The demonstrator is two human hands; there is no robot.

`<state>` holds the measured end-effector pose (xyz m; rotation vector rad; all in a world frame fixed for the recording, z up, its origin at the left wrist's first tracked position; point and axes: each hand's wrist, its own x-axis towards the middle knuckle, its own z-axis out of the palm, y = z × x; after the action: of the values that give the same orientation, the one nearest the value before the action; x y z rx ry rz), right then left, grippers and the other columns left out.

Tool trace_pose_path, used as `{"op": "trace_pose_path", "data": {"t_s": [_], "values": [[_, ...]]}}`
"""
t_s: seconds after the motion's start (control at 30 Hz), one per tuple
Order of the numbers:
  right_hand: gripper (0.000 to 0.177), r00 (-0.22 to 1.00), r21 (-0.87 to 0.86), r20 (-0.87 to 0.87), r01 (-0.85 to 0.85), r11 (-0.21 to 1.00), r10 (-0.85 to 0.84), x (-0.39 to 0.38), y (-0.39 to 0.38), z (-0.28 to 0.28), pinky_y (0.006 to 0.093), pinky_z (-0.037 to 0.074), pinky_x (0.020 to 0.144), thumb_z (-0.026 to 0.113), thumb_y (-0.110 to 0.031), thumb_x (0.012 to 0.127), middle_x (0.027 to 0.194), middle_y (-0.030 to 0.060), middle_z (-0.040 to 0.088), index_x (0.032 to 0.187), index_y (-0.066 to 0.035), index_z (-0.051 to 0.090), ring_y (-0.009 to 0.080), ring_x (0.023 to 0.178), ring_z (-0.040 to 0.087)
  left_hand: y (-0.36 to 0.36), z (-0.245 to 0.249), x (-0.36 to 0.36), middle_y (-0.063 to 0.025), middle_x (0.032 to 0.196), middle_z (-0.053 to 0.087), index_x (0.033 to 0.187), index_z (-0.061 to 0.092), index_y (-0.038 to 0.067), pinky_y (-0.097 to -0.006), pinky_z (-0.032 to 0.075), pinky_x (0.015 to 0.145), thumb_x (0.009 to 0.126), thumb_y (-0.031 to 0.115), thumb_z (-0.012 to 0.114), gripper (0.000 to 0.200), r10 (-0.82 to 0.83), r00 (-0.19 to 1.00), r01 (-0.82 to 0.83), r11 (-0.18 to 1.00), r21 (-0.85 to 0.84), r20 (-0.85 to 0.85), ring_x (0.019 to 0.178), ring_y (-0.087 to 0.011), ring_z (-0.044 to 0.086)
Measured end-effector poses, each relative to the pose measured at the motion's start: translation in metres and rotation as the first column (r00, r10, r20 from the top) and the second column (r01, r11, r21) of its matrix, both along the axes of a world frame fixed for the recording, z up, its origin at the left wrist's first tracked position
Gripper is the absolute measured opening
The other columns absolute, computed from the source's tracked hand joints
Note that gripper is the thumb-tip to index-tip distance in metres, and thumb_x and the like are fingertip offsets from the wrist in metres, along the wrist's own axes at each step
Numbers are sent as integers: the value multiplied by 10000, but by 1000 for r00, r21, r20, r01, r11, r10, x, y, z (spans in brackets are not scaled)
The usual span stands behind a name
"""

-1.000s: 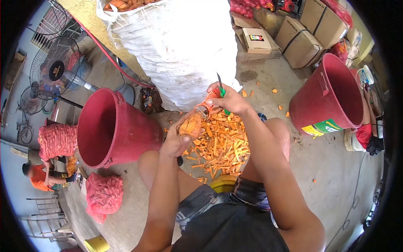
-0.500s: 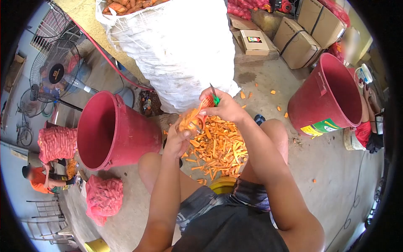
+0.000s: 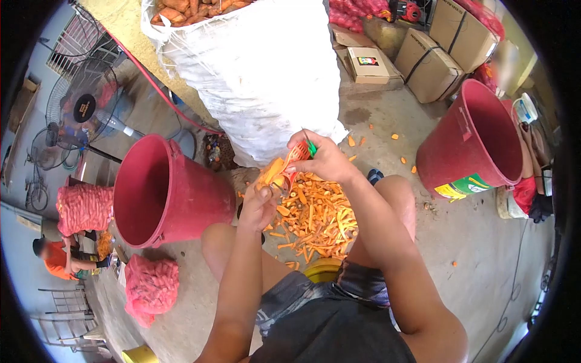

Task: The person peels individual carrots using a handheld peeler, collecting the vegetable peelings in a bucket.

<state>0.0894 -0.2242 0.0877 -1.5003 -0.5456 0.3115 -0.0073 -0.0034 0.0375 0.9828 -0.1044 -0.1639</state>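
Note:
My left hand (image 3: 259, 209) is closed round an orange carrot-like root (image 3: 273, 172), just above the floor pile. My right hand (image 3: 321, 158) grips a red slotted peeler (image 3: 296, 156) against the root's upper end. A small knife with a green handle (image 3: 311, 148) is also in my right hand, its dark blade pointing up. Below both hands lies a heap of orange peelings and pieces (image 3: 315, 212). Between my legs shows the rim of a yellow container (image 3: 322, 270).
A large white sack (image 3: 254, 78) of orange roots stands ahead. Red bins stand left (image 3: 181, 193) and right (image 3: 472, 145). Pink net bags (image 3: 151, 284), a fan (image 3: 85, 107) and cardboard boxes (image 3: 426, 63) surround me. A person in orange (image 3: 57, 259) sits far left; another person's arm shows far right.
The camera view has shifted slightly. Both hands remain together, with the root and red tool still held; the root's outline is clearer now.

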Motion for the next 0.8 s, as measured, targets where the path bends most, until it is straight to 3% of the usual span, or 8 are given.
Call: {"op": "trace_pose_path", "data": {"t_s": [0.07, 0.17, 0.23, 0.33, 0.53, 0.57, 0.7, 0.8], "values": [[407, 999, -22, 48, 4, 1000, -3, 4, -2, -6, 273, 528, 873, 901, -19, 829, 1043, -28, 655, 1145, -76, 650, 85, 970, 614, -2, 0, 0, -118, 1310, 682, 1529, 456, -69, -383, 550, 988, 893, 417, 850, 891, -14, 999, 17, 999, -48, 51, 1180, -202, 660], [386, 998, 20, -54, 35, 999, -34, 19, -8, -22, 259, 532, 843, 890, -21, 844, 1029, -26, 659, 1140, -73, 648, 82, 951, 621, 8, -10, -2, -122, 1312, 682, 1537, 442, -77, -382, 548, 989, 885, 443, 853, 930, -62, 997, 66, 994, -84, 47, 1178, -206, 669], [396, 990, -25, -104, 90, 996, -92, 37, -10, -50, 287, 543, 585, 903, -112, 851, 990, -11, 670, 1150, -129, 644, 105, 841, 619, 5, -1, -5, -119, 1295, 692, 1526, 456, -66, -394, 542, 1006, 878, 500, 843, 943, -54, 998, 54, 999, 4, 24, 1157, -212, 679], [401, 981, -20, -165, 102, 995, -104, 42, -5, -67, 253, 483, 476, 906, -140, 853, 993, -11, 679, 1154, -140, 642, 108, 805, 611, 6, 3, -4, -119, 1316, 682, 1524, 457, -56, -393, 533, 1015, 872, 567, 829, 976, -49, 999, 49, 994, 101, -3, 1144, -208, 677], [413, 945, -277, 26, 321, 906, -327, 47, -17, -57, 317, 558, 707, 927, -162, 830, 998, 18, 715, 1132, -100, 652, 123, 828, 632, 14, 6, -11, -105, 1472, 579, 1604, 385, 11, -330, 519, 979, 873, 591, 818, 1029, -82, 995, 83, 996, -14, 65, 1163, -152, 615], [405, 948, -274, -1, 307, 911, -319, 47, -17, -54, 316, 548, 805, 925, -150, 825, 987, 23, 721, 1120, -81, 656, 124, 845, 639, 17, 6, -12, -96, 1503, 554, 1629, 357, 38, -323, 514, 972, 873, 602, 813, 1048, -62, 996, 68, 995, -78, 70, 1171, -142, 597], [399, 964, -178, -16, 259, 949, -266, 32, -8, -35, 308, 550, 787, 920, -135, 825, 965, 6, 708, 1120, -82, 656, 123, 855, 638, 20, 5, -8, -78, 1498, 555, 1651, 329, 87, -359, 514, 1034, 862, 472, 872, 1032, -47, 999, 43, 974, -222, -16, 1217, -175, 591], [404, 979, -2, -197, 51, 999, -51, 19, -5, -20, 301, 547, 826, 920, -115, 819, 963, -1, 688, 1122, -85, 653, 120, 894, 632, 10, 12, -5, -95, 1508, 536, 1645, 300, 59, -395, 498, 1116, 822, 278, 920, 1053, 9, 999, -9, 1000, -14, -38, 1309, -219, 570]]}}
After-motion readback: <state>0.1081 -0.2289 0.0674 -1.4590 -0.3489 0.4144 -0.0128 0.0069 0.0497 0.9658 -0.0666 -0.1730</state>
